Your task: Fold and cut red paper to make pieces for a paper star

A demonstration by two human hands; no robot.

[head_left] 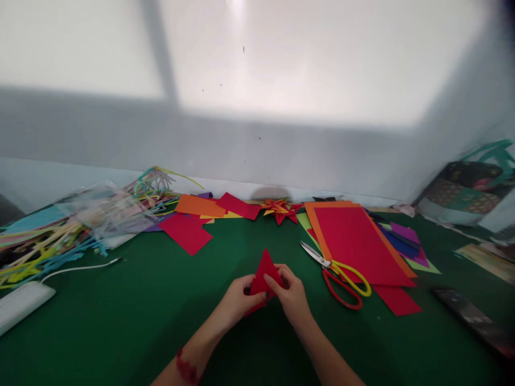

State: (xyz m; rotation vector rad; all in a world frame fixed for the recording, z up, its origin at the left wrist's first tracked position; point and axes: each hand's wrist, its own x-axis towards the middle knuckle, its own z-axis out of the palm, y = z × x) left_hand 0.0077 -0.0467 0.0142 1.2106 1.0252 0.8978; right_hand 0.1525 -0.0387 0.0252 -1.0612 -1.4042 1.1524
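Observation:
Between my two hands is a piece of folded red paper (264,267), its pointed tip facing away from me. My left hand (240,299) pinches its lower left side, with the thumb across the front. On the right edge, my right hand (290,289) grips the same paper between thumb and fingers. Some of the fingers are hidden behind the paper. To the right of my hands lie scissors (328,264) with one yellow and one red handle, blades slightly apart. Folded red and orange paper stars (279,209) sit at the back near the wall.
Red sheets (358,241) over orange ones lie at right, beside a dark phone (470,316). Loose red paper (187,233) lies at back left. Pipe cleaners (60,244) and a white power strip (24,303) occupy the left. A bag (462,187) stands far right.

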